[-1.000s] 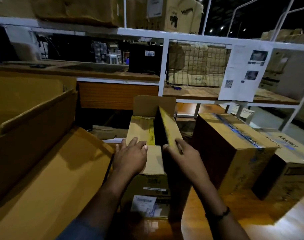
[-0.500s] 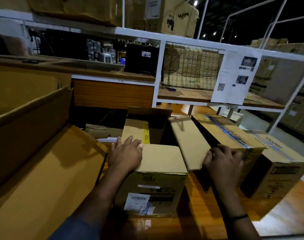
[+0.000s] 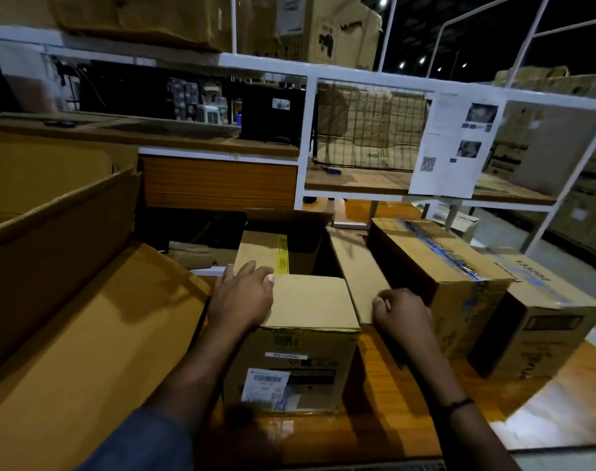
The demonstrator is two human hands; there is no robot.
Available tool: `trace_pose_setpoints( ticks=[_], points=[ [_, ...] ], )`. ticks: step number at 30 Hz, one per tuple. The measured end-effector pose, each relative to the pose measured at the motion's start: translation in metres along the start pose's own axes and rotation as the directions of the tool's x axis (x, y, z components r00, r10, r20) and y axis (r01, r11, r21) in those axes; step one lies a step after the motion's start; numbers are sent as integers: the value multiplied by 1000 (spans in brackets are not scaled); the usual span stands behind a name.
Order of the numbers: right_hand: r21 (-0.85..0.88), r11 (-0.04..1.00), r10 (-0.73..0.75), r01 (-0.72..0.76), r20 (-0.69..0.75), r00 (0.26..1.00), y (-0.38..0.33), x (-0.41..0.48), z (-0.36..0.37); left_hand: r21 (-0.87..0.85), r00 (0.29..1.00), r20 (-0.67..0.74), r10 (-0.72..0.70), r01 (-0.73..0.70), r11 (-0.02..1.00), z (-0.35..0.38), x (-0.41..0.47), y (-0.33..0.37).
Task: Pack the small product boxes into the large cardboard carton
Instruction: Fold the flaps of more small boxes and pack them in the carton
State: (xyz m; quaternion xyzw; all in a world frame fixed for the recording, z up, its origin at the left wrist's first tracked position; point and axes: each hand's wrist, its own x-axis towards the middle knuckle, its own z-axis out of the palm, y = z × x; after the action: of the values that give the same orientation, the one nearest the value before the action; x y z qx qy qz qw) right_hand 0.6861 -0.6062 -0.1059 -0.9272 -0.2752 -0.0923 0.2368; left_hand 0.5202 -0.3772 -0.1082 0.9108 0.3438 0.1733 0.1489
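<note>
A cardboard carton [image 3: 300,365] stands on the wooden tabletop [image 3: 385,426] straight in front of the person, between the two forearms, with a white shipping label [image 3: 267,389] on its near face. Its near flap [image 3: 313,300] is folded down flat over the top. The left flap [image 3: 259,248], which carries a yellow tape strip [image 3: 283,258], also lies roughly level. The far flap [image 3: 290,219] stands up behind the dark opening, and what is inside cannot be made out.

The left hand [image 3: 242,297] rests palm down on the carton's left top edge. Its fingers are straight and spread across the seam where the left flap meets the near flap, with the fingertips reaching the yellow strip. It holds nothing.

The right hand [image 3: 402,314] is at the carton's right side, just beside the near flap. Its fingers are curled and its thumb lies on top as it grips the near corner of the right flap [image 3: 357,273]. That flap is swung outward and slopes up and away from the opening. A dark band [image 3: 459,402] circles the right wrist.

Just right of the held flap sit two sealed boxes, the nearer sealed box [image 3: 436,266] crossed with blue tape and touching the outer sealed box [image 3: 548,321]. At the left, a big opened sheet of cardboard [image 3: 69,334] slopes beside the carton. Behind stands a white shelf frame [image 3: 307,141] with a printed sheet [image 3: 456,144] hanging from it.
</note>
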Motion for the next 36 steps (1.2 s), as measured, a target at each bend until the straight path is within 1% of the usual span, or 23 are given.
trace_pose_setpoints(
  ticks=[1, 3, 5, 8, 10, 11, 12, 13, 14, 15, 16, 17, 18, 20, 21, 22, 23, 25, 29, 31, 33, 35, 36],
  points=[
    [23, 997, -68, 69, -47, 997, -7, 1, -3, -10, 1000, -16, 6, -6, 1000, 1, 0, -1],
    [185, 974, -127, 134, -51, 991, -24, 2, -11, -55, 994, -99, 43, -48, 997, 3, 0, -4],
    [396, 916, -80, 71, 7, 997, -42, 7, -20, -105, 958, -268, 105, -137, 985, -1, -4, -1],
    [630, 776, -37, -39, 107, 994, -63, 14, -39, -121, 808, -542, 230, -347, 930, -23, -17, 4],
    [761, 631, -63, -152, 245, 967, -70, 17, -59, -188, 716, -629, 302, -517, 835, -43, -33, 3],
    [782, 587, -126, -208, 342, 931, -72, 15, -69, -266, 707, -643, 294, -566, 780, -55, -44, 2],
    [766, 601, -226, -229, 438, 870, -74, 11, -77, -376, 744, -616, 258, -566, 734, -69, -54, 1],
    [719, 667, -341, -193, 525, 780, -73, 7, -82, -486, 815, -533, 226, -514, 707, -81, -63, 0],
    [666, 736, -431, -120, 598, 676, -72, 3, -84, -562, 890, -397, 223, -428, 708, -90, -70, -3],
    [613, 789, -483, -42, 661, 574, -70, -3, -85, -588, 938, -235, 256, -347, 730, -96, -74, -7],
    [551, 835, -478, 0, 725, 496, -67, -6, -83, -570, 944, -78, 319, -305, 763, -99, -76, -11],
    [489, 872, -442, 17, 771, 458, -67, -11, -83, -534, 917, 81, 391, -292, 793, -101, -77, -15],
    [430, 901, -405, 49, 797, 448, -69, -16, -81, -503, 857, 246, 453, -287, 815, -101, -78, -18],
    [293, 946, -322, 135, 824, 465, -78, -28, -75, -405, 710, 513, 483, -296, 865, -96, -81, -21],
    [216, 961, -275, 174, 818, 505, -83, -34, -68, -314, 674, 574, 465, -343, 885, -90, -83, -21],
    [140, 967, -237, 211, 797, 555, -89, -40, -59, -210, 677, 586, 446, -405, 890, -83, -85, -20],
    [91, 968, -219, 234, 762, 610, -95, -46, -50, -122, 708, 554, 438, -451, 884, -76, -88, -18],
    [69, 961, -243, 268, 671, 701, -104, -55, -32, -36, 783, 434, 446, -479, 877, -59, -91, -14],
    [-80, 897, -332, 435, 527, 782, -104, -68, -1, 33, 853, 218, 474, -492, 870, -33, -92, -12],
    [-110, 856, -416, 506, 436, 798, -98, -75, 11, 37, 854, 193, 484, -499, 866, -30, -88, -12],
    [-29, 834, -499, 551, 387, 775, -83, -74, 16, -54, 828, 230, 511, -514, 856, -34, -83, -12],
    [58, 829, -526, 557, 419, 740, -60, -63, 8, -232, 806, 237, 542, -495, 837, -44, -78, -13],
    [104, 839, -519, 534, 449, 728, -48, -57, -1, -274, 802, 231, 550, -489, 828, -47, -75, -15]
  ],
)
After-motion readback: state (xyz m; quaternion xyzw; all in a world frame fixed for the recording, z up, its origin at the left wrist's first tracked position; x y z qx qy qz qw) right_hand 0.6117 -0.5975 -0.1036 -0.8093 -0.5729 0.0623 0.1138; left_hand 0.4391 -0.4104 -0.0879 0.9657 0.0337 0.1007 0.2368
